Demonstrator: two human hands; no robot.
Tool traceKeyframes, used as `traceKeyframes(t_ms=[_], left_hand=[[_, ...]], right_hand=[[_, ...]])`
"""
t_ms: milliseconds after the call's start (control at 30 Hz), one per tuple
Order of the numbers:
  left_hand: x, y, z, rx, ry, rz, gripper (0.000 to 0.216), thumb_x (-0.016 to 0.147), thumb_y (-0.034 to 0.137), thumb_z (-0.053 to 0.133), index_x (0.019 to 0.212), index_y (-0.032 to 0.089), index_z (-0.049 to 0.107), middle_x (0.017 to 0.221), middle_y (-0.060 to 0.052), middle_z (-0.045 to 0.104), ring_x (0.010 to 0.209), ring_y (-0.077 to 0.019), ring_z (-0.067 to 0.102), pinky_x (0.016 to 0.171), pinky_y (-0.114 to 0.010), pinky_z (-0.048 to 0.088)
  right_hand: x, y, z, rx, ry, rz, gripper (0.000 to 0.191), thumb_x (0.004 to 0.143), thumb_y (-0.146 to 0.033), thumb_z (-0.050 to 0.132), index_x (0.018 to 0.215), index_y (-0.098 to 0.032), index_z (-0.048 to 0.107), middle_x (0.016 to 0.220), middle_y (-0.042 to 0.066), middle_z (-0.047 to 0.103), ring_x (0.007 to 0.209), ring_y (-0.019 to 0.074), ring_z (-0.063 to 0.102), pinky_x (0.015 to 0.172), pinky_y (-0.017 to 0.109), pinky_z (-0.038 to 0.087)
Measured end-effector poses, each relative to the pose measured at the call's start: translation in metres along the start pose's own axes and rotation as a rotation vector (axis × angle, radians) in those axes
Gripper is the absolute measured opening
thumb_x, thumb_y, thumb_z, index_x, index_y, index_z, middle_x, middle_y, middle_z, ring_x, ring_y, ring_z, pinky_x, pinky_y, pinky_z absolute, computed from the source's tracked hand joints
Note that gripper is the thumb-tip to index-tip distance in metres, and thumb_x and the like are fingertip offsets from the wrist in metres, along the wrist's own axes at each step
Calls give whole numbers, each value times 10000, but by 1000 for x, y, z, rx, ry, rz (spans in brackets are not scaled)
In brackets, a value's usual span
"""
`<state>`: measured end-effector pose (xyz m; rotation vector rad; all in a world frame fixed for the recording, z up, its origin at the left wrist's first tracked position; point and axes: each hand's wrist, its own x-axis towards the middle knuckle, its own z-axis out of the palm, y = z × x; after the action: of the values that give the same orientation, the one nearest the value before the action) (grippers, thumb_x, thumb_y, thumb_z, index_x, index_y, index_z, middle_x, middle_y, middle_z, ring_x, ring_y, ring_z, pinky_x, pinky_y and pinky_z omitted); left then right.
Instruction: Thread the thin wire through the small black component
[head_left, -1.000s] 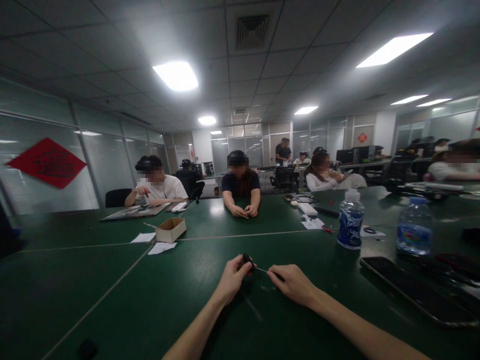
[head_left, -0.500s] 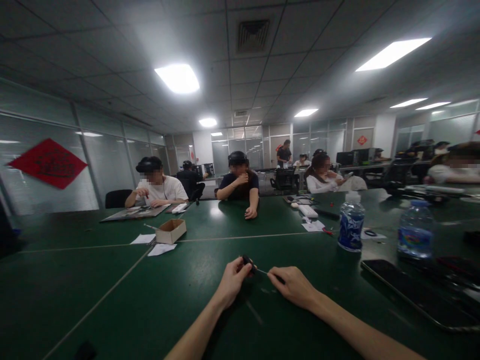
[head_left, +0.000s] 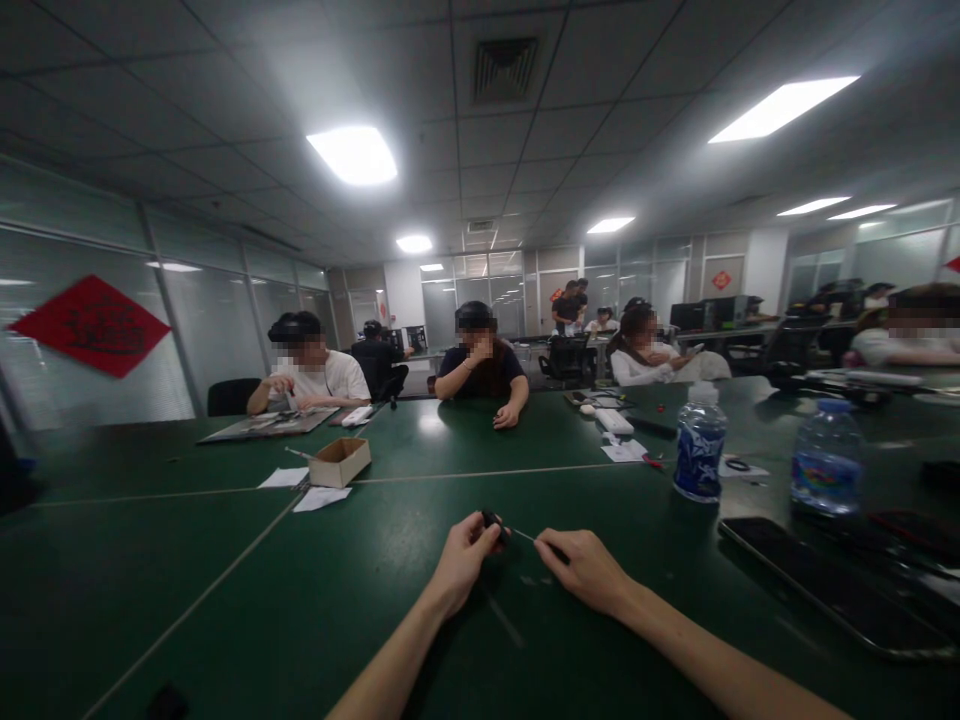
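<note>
My left hand (head_left: 463, 560) is closed in a pinch on a small black part (head_left: 492, 520), held just above the green table (head_left: 225, 600). My right hand (head_left: 585, 568) is closed on a thin tool (head_left: 534, 541) whose metal tip points left and meets the black part. Both hands hover near the table's middle, close to me. A few tiny bits lie on the table under the hands.
Two water bottles (head_left: 699, 442) (head_left: 825, 458) stand at right, with a black phone (head_left: 817, 585) in front of them. A small cardboard box (head_left: 340, 460) and paper slips (head_left: 321, 497) lie at left. Several people sit across the table.
My hands have stayed almost still. The person opposite raised a hand to the face and keeps it there.
</note>
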<state>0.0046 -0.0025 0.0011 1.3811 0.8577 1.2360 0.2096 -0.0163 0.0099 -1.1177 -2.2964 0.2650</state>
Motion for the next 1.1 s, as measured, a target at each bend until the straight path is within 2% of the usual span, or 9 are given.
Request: traceKeyframes(t_ms=[367,667,1100], left_hand=[[4,-9,-3,-27,41,24,424,717,465,683,963,125,615,898,-89,638,826,-180,575,745,-263,434],[2,-5,-3,-81,71,-29,499,658,386,740,1063,128,606,997,-109,643,962,-227,574,822,-300,436],[0,-2,-3,-63,64,-11,485,675,381,729,1072,128,610,1014,-115,642,988,-247,571,860,-340,429]], right_hand=[[1,1,1,-33,22,-11,325,937,-318,349,880,-180,638,742,18,650,649,127,600,629,222,417],[1,2,3,-56,37,-7,328,939,-329,342,875,-192,633,733,14,649,640,126,599,618,222,416],[-1,-2,-2,-5,-10,9,323,940,-318,340,900,-181,629,756,19,652,642,118,599,608,210,444]])
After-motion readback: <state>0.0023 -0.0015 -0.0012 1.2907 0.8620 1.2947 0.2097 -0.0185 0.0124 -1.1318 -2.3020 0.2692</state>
